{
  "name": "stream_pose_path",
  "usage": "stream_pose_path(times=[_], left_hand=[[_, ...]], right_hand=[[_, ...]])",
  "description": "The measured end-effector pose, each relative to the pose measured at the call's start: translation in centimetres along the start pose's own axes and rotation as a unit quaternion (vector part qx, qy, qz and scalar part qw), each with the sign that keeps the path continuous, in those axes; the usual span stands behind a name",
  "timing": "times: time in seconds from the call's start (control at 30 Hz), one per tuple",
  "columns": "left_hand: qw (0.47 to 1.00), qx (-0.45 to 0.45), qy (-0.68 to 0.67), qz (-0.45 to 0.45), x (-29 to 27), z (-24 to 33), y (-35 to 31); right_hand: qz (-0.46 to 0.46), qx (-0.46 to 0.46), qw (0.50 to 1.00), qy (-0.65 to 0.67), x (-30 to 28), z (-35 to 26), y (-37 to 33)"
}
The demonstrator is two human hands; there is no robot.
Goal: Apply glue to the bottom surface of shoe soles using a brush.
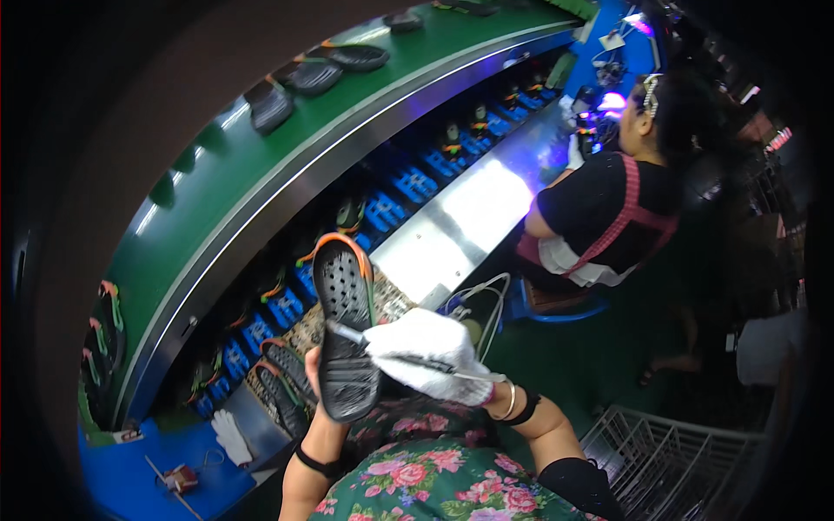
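My left hand (314, 372) is bare and wrapped round the edge of a black shoe sole (346, 291) with an orange and green rim, held upright in front of me. Small holes dot the sole's upper part, and its lower part looks wet and ridged. A white knitted glove covers my right hand (426, 354), which is closed round the handle of a brush. The brush tip (344, 332) touches the middle of the sole. Beside my left hand, two more black soles (280, 392) lean on the bench. Most of my left fingers are hidden behind the sole.
Soles (314, 76) ride on a green conveyor (217, 187) above a rack of blue holders (282, 306). A spare white glove (231, 437) lies on the left. Ahead, a co-worker (599, 204) sits by a metal tabletop (460, 230). A wire rack (669, 460) stands at right.
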State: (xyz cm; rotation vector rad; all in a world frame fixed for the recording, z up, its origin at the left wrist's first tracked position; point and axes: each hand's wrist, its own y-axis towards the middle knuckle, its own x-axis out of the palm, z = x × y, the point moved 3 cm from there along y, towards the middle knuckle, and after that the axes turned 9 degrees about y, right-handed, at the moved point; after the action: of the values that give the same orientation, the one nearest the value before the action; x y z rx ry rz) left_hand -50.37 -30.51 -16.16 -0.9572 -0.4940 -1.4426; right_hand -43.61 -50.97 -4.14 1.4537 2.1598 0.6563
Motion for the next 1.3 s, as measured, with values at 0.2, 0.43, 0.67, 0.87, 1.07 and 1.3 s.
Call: stream_pose_path(times=[0.2,0.43,0.67,0.87,1.07,1.3], left_hand=[[0.984,-0.068,-0.162,0.003,4.6,-0.2,1.4],[0.985,-0.076,-0.153,0.003,3.8,-0.8,0.2],[0.958,-0.049,-0.263,-0.104,3.4,-0.8,-1.2],[0.991,-0.049,-0.118,-0.045,3.1,0.1,-0.5],[0.998,-0.004,0.059,0.015,4.1,1.3,2.3],[0.993,0.017,-0.08,-0.088,7.0,2.2,4.4]], right_hand=[[-0.018,-0.056,0.998,-0.038,-0.5,-0.4,2.1],[-0.081,-0.065,0.987,-0.121,1.3,0.0,3.0],[-0.082,-0.054,0.995,-0.016,2.4,-0.2,2.1],[-0.12,0.006,0.992,-0.035,3.9,2.3,-2.8],[-0.026,-0.064,0.997,-0.02,0.8,1.7,2.5],[-0.031,0.031,0.991,0.128,2.0,1.9,1.7]])
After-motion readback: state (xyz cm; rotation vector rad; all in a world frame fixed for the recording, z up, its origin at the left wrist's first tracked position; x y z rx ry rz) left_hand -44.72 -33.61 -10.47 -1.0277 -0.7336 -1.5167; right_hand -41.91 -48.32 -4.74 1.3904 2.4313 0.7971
